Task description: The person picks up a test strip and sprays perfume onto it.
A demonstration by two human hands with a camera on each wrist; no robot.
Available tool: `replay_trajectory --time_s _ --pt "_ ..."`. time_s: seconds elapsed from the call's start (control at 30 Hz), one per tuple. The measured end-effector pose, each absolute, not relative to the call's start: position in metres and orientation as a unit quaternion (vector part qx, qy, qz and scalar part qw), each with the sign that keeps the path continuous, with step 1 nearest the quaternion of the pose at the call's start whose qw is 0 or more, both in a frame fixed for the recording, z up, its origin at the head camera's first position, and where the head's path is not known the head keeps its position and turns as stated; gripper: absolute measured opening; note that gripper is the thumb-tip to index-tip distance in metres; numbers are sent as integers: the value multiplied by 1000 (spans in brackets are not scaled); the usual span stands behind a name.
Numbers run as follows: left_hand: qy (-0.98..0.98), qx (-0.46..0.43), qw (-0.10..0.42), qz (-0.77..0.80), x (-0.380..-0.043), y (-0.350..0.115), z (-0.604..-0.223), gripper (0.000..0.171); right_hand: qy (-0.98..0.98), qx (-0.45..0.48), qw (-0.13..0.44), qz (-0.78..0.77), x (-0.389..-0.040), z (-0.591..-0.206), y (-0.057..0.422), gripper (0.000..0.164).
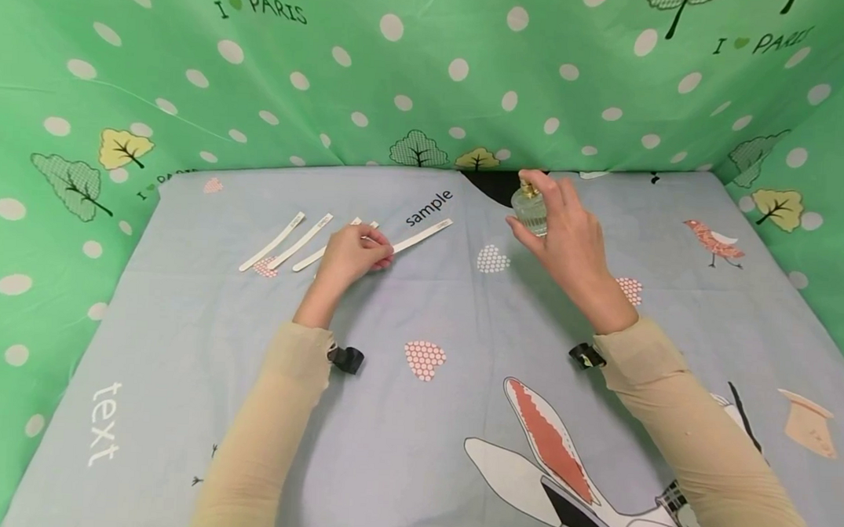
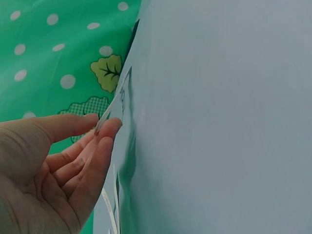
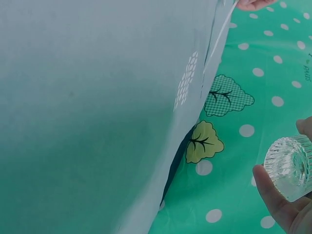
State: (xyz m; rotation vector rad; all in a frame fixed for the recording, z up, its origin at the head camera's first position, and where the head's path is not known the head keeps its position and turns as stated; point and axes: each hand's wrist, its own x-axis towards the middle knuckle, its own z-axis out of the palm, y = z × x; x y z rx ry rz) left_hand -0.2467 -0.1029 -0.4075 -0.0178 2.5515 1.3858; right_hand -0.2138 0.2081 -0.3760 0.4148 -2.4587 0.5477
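My left hand (image 1: 352, 254) pinches a white perfume test strip (image 1: 425, 236) between thumb and fingers, and the strip's small printed end points to the right. In the left wrist view the strip (image 2: 113, 103) slants up from the fingertips. My right hand (image 1: 573, 237) holds a clear glass perfume bottle (image 1: 529, 211) upright at the back of the table, thumb low on its side and a finger over its gold top. The ribbed glass base of the bottle (image 3: 288, 168) shows in the right wrist view. The strip's printed end points toward the bottle, a gap apart from it.
Several more white test strips (image 1: 273, 242) lie slanted side by side left of and behind my left hand, partly hidden by it. A pale grey-blue printed cloth (image 1: 386, 435) covers the table. Green dotted fabric (image 1: 374, 73) hangs behind and at both sides.
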Motion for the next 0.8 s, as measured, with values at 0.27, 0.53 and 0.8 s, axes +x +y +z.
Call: replay_trajectory --time_s 0.27,0.53,0.8 --pt "889 -10 122 440 -242 -113 -405 19 -920 159 294 205 -212 -375 207 61" --pt "893 -15 121 434 -240 -123 -404 19 -918 166 297 206 -210 -373 207 62" --pt "903 -16 112 414 -236 -131 -400 21 -919 163 290 213 -208 -374 206 62"
